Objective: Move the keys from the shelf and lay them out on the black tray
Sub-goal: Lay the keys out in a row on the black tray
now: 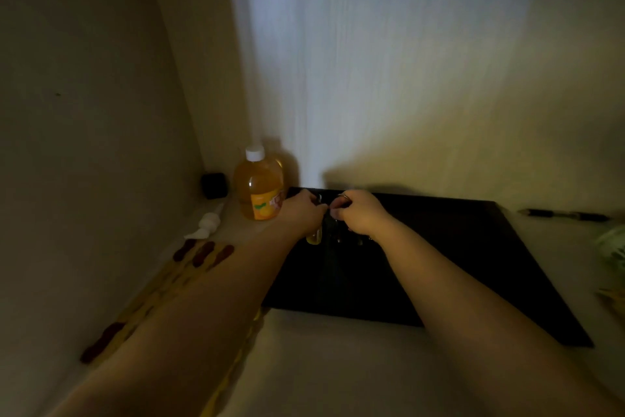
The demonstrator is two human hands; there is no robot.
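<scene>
A black tray (473, 257) lies flat on the pale surface in dim light. Both my hands meet over its far left part. My left hand (302, 212) and my right hand (360, 213) have their fingers closed around a bunch of keys (329, 225) between them. A metal ring shows at the top of my right hand. Small glints of metal hang below my hands over the tray. A yellowish piece (314, 238) shows under my left wrist. Most of the keys are hidden by my fingers and the dark.
An orange drink bottle (259, 186) with a white cap stands left of the tray. A small black cube (213, 185) and a white pump head (206, 223) lie near the corner. A patterned mat (189, 267) runs under my left forearm. A dark pen (561, 214) lies at the right.
</scene>
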